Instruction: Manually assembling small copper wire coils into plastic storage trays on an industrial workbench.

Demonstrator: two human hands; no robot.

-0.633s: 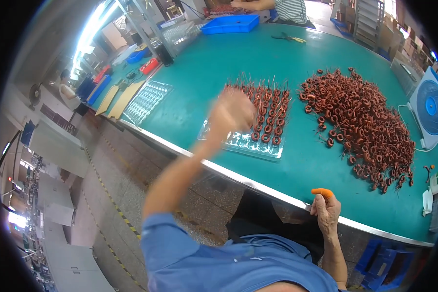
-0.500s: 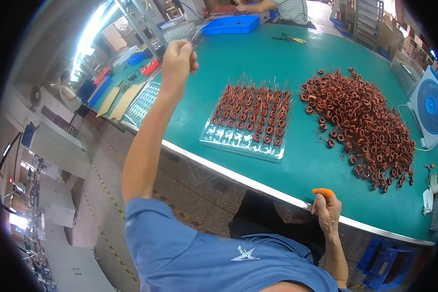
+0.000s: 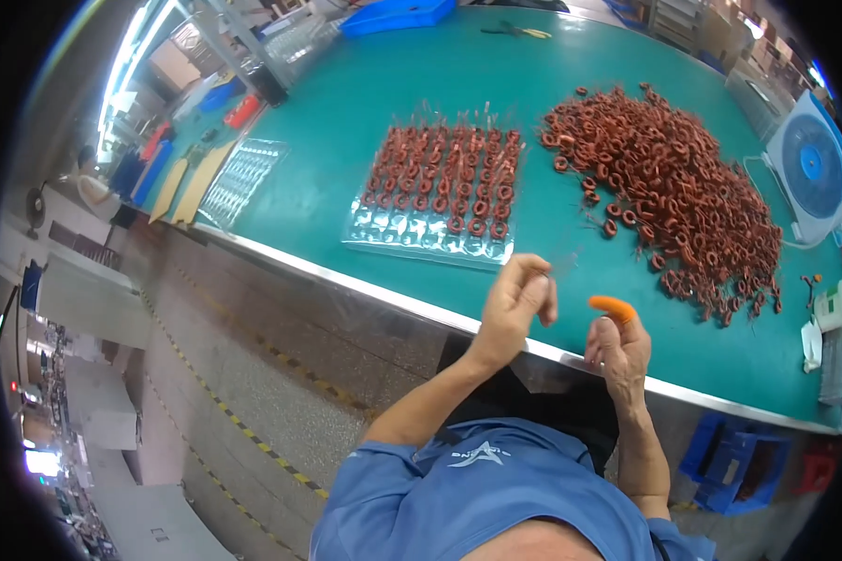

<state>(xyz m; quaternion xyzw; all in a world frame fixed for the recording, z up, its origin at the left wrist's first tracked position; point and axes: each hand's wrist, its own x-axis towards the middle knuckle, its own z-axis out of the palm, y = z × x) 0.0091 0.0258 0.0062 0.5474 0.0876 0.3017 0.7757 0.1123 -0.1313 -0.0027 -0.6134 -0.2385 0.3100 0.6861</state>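
Observation:
My left hand is over the near edge of the green table, its thumb and forefinger pinched. A faint, blurred thin thing shows by its fingertips, too indistinct to name. Close on its right is my right hand, fingers curled in, with an orange finger cot over one finger. Whatever those curled fingers hold, if anything, is hidden. Beyond my left hand lies a transparent plastic tray; copper-red wound ring coils with upright wire leads fill its far rows. A large heap of loose coils spreads to the right.
A blue and white fan stands at the table's right side. Pliers and a blue bin are at the far side. Another transparent tray lies at left beside cardboard strips. Blue crates sit below the table at right.
My left hand has come back from the far left of the table to beside my right hand. The whole view has shifted, while my right hand stays near the table edge.

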